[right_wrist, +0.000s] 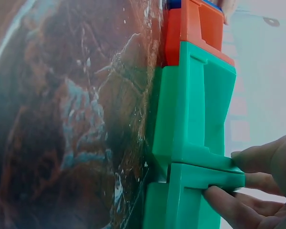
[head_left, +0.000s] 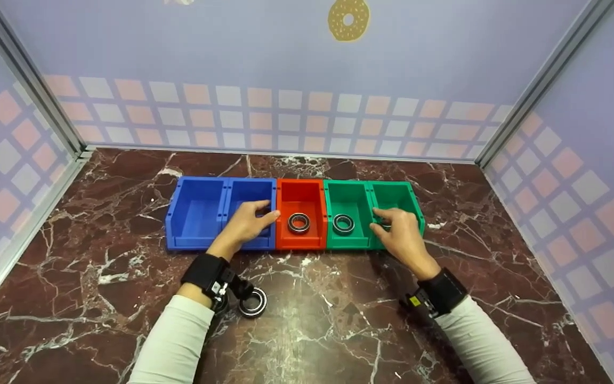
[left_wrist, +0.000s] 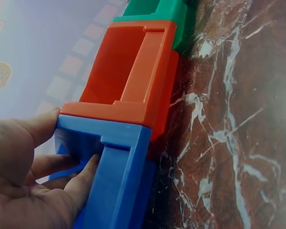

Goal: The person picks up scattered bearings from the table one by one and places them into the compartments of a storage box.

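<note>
My left hand (head_left: 248, 221) reaches into the right-hand blue bin (head_left: 235, 188). Its thumb lies by the wall shared with the red bin (head_left: 315, 193), and its fingers (left_wrist: 88, 176) are spread inside the blue one. My right hand (head_left: 400, 232) is over the far-right green bin (head_left: 395, 190), thumb and fingers apart across the dividing wall (right_wrist: 207, 176). A dark ring edge (head_left: 386, 221) shows among those fingers, mostly hidden. One ball bearing (head_left: 299, 223) lies in the red bin and another bearing (head_left: 343, 224) in the left green bin (head_left: 347, 192).
The outer blue bin (head_left: 198, 192) ends the row on the left. On the marble tabletop (head_left: 307, 320), a loose bearing (head_left: 252, 303) lies beside my left wrist camera, with another dark ring (head_left: 221, 305) partly under the wrist. Patterned walls (head_left: 285, 53) enclose the back and sides.
</note>
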